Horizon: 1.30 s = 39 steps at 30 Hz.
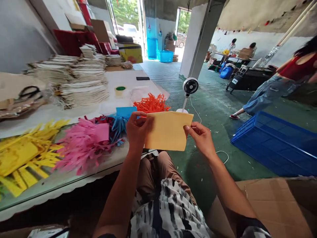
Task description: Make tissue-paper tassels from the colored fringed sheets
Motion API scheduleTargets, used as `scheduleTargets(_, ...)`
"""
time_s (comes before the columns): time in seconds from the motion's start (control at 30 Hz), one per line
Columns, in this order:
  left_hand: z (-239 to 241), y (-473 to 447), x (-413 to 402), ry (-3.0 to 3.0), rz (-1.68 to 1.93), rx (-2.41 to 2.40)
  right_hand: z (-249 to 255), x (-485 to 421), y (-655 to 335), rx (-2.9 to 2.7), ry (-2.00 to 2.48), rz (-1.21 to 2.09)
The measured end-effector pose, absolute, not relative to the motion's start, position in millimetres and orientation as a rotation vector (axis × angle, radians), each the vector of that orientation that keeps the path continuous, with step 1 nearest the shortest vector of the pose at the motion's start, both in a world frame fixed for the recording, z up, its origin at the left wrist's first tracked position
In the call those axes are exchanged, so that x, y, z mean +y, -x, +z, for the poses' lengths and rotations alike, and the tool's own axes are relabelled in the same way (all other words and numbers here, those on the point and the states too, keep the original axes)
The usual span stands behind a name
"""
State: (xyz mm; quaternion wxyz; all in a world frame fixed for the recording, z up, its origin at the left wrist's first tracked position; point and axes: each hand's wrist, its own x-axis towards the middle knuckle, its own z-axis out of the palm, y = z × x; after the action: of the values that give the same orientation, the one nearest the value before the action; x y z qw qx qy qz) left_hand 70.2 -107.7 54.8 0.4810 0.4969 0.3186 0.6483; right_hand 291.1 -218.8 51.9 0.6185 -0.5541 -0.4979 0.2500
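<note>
I hold a pale yellow sheet of paper (168,130) up in front of me above my lap. My left hand (136,129) pinches its left edge with fingers closed. My right hand (201,136) pinches its right edge between thumb and fingers. On the table to my left lie piles of fringed cut paper: orange (151,103), blue (119,123), pink (83,143) and yellow (22,158).
Stacks of pale paper (74,79), a tape roll (120,89) and a phone (143,78) sit farther back on the table (74,180). A small white fan (190,87) stands on the green floor. A blue crate (277,145) and cardboard box (277,205) are at my right. A seated person (284,79) is at right.
</note>
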Motion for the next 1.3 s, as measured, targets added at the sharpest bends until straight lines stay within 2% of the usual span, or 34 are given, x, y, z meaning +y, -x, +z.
scheduleTargets(0.23, 41.6, -77.6, -111.9, -1.547, 1.561, 0.918, 37.8, -232.2, -308.0, -0.962, 1.289, 0.682)
scheduleTargets(0.33, 40.3, -78.6, -115.3, -1.514, 1.408, 0.894, 33.5, -235.1, -310.8, -0.951, 1.293, 0.726)
scheduleTargets(0.43, 40.5, -81.7, -121.1, -1.369, 1.249, 0.808, 30.4, -236.3, -310.3, -0.935, 1.277, 0.691)
scheduleTargets(0.57, 41.1, -83.9, -131.3, -1.180, 1.262, 0.796, 28.4, -240.5, -303.8, -0.887, 1.282, 0.586)
scheduleTargets(0.67, 42.4, -81.1, -139.4, -1.246, 1.312, 0.735, 28.1, -245.3, -299.4, -0.924, 1.293, 0.435)
scheduleTargets(0.77, 42.8, -76.9, -145.1, -1.404, 1.199, 0.690, 28.5, -248.3, -299.5, -1.022, 1.326, 0.290)
scheduleTargets(1.03, 39.4, -72.6, -144.0, -1.510, 1.191, 0.814, 26.0, -252.8, -313.6, -1.075, 1.318, 0.483)
scheduleTargets(1.3, 47.3, -69.9, -140.0, -1.631, 1.253, 0.800, 39.2, -251.9, -312.4, -1.090, 1.403, 0.302)
